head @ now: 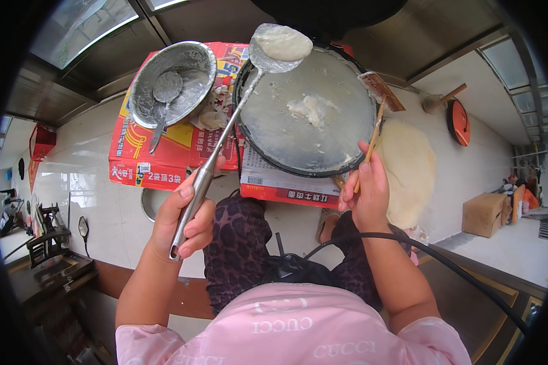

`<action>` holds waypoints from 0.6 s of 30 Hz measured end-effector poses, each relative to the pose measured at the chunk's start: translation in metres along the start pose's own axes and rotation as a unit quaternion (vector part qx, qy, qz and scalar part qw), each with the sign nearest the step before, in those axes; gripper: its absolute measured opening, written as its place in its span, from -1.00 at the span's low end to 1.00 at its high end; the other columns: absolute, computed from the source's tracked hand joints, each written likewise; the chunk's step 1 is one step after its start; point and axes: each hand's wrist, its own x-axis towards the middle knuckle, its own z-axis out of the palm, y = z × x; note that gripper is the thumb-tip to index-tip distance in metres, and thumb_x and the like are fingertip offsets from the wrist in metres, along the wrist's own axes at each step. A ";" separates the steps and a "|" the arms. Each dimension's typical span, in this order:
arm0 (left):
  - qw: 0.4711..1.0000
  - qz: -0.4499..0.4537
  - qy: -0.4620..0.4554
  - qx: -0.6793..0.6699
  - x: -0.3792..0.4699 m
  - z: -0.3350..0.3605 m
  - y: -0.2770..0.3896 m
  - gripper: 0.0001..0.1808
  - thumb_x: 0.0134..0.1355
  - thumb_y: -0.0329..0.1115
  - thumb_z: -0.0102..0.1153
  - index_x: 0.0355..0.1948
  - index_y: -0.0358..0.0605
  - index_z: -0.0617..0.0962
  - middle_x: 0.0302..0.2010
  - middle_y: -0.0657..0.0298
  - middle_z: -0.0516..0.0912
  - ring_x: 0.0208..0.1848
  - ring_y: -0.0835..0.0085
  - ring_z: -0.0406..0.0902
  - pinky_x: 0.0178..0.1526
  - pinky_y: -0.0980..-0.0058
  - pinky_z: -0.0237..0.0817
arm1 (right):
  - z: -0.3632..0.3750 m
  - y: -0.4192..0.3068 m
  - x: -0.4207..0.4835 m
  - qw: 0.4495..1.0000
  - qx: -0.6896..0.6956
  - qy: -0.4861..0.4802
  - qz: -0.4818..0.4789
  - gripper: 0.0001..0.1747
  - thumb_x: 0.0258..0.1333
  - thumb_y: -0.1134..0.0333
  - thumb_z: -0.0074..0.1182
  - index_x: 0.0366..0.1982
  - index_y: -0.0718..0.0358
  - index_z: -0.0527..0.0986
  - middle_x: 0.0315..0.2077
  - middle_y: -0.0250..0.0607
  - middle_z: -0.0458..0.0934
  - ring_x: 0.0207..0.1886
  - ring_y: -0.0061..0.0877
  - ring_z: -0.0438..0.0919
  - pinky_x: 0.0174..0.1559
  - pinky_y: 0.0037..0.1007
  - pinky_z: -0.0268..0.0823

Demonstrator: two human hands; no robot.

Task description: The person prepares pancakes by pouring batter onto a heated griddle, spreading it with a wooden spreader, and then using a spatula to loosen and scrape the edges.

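Note:
My left hand grips the steel handle of a metal spatula, whose blade carries a lump of pale dough or batter over the far left edge of a round griddle. A smear of white batter lies near the griddle's middle. My right hand holds the thin stick of a wooden spreader; its batter-coated blade is at the griddle's right rim. Left of the griddle stands a metal bowl, coated inside with batter, with a ladle in it.
Red printed cardboard boxes lie under the bowl and griddle. Thin round flatbreads lie at the right. Beyond them are a red round object and a small container with a stick. A black cable crosses my right forearm.

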 end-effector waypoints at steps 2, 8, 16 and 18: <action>0.999 0.025 -0.008 -0.023 -0.004 0.000 0.005 -0.37 0.41 -0.23 -0.32 0.43 -0.03 -0.10 -0.73 0.24 0.33 -0.88 0.47 0.29 -0.85 0.58 0.21 | 0.000 0.002 -0.001 1.000 0.003 -0.005 0.004 -0.52 0.43 0.22 -0.36 0.28 0.26 0.09 -0.73 -0.33 0.34 -0.77 -0.58 0.37 -0.70 -0.62 0.19; 0.992 0.126 0.008 0.002 -0.024 -0.001 0.030 -0.37 0.43 -0.21 -0.34 0.44 -0.04 -0.15 -0.70 0.28 0.33 -0.87 0.52 0.28 -0.83 0.61 0.20 | -0.002 0.007 0.000 1.000 0.002 -0.017 0.007 -0.50 0.43 0.19 -0.34 0.29 0.24 0.08 -0.76 -0.35 0.33 -0.79 -0.58 0.36 -0.72 -0.62 0.17; 0.678 0.104 0.405 0.605 -0.024 -0.026 0.042 -0.44 0.31 -0.35 -0.09 0.36 -0.01 0.27 -0.70 0.42 0.29 -0.77 0.68 0.18 -0.75 0.57 0.06 | 0.014 0.006 0.013 0.990 -0.114 -0.059 0.058 -0.56 0.41 0.28 -0.28 0.25 0.25 0.21 -0.74 -0.43 0.29 -0.78 -0.72 0.22 -0.72 -0.61 0.12; 0.666 0.079 0.418 0.613 -0.022 -0.027 0.038 -0.44 0.30 -0.37 -0.07 0.35 0.05 0.29 -0.68 0.43 0.31 -0.74 0.69 0.19 -0.72 0.56 0.06 | 0.028 0.000 0.020 0.984 -0.151 -0.072 0.060 -0.57 0.40 0.31 -0.27 0.23 0.26 0.25 -0.73 -0.45 0.28 -0.78 -0.76 0.18 -0.72 -0.61 0.10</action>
